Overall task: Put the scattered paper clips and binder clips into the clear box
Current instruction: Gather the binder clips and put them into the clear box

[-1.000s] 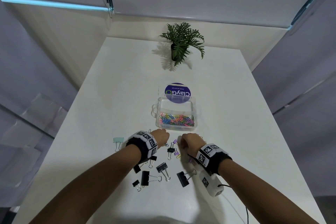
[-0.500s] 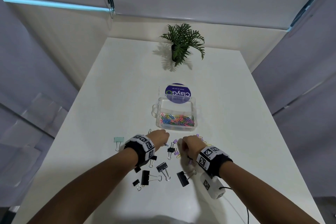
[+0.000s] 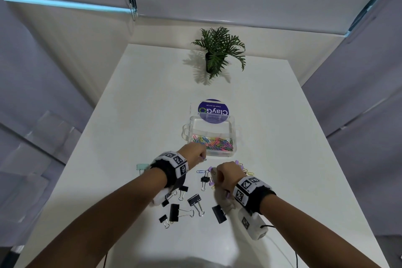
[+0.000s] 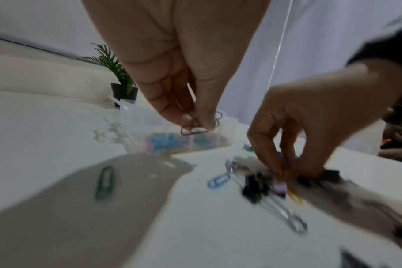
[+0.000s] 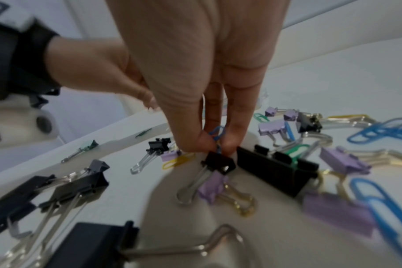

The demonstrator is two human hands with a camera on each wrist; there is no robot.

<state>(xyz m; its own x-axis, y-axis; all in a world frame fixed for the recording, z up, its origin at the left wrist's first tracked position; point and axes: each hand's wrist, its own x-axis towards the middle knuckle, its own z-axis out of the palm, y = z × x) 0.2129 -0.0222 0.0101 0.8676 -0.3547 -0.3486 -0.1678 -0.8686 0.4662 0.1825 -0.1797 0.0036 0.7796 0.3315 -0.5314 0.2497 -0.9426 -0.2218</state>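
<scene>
The clear box (image 3: 217, 154) sits mid-table with several coloured paper clips in it. My left hand (image 3: 201, 156) hovers at its front left corner. In the left wrist view the left hand (image 4: 196, 123) pinches a few paper clips (image 4: 190, 130) just above the table. My right hand (image 3: 214, 177) is down on the scattered pile. The right wrist view shows the right hand (image 5: 215, 146) pinching a blue paper clip (image 5: 216, 133) right above a small black binder clip (image 5: 218, 163). Black binder clips (image 3: 174, 212) and purple binder clips (image 5: 344, 160) lie around.
The box's lid with a purple round label (image 3: 213, 111) stands behind the box. A potted plant (image 3: 217, 54) is at the table's far end. A mint binder clip (image 3: 142, 166) lies left of my left wrist, and a green paper clip (image 4: 104, 183) lies apart.
My left hand has risen and moved forward to the box's front corner with paper clips pinched. The right hand has stayed low on the pile.
</scene>
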